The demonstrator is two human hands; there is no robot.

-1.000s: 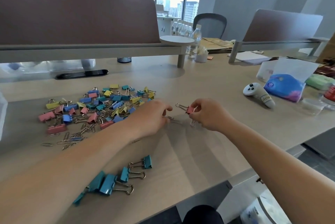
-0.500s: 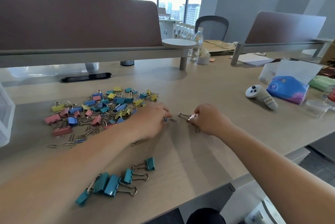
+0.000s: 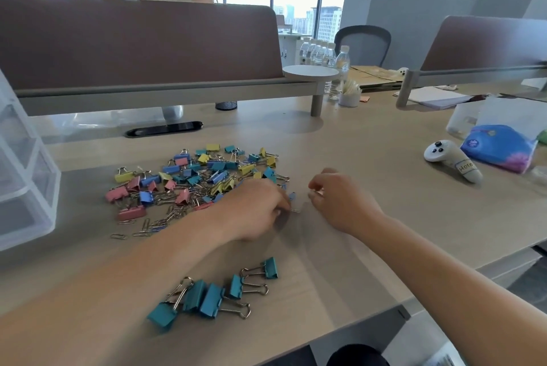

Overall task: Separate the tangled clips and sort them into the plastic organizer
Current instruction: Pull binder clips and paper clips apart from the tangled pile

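Head view: the clips (image 3: pixel 201 182) lie heaped on the counter (image 3: pixel 370 158). The left hand (image 3: pixel 257 211), at the heap's right edge, curls downward, its hold hidden. Just right of the heap, the right hand (image 3: pixel 340 202) pinches a small clip (image 3: pixel 319 192). The plastic organizer (image 3: pixel 26 173) stands left of the heap, nearer the left hand.

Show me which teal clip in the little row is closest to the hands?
The small clip at the row's right end, nearest the left hand; the others lie farther left.

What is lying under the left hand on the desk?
Beside the left hand a small blue clip and a silver wire end stick out. The palm hides whatever else lies beneath.
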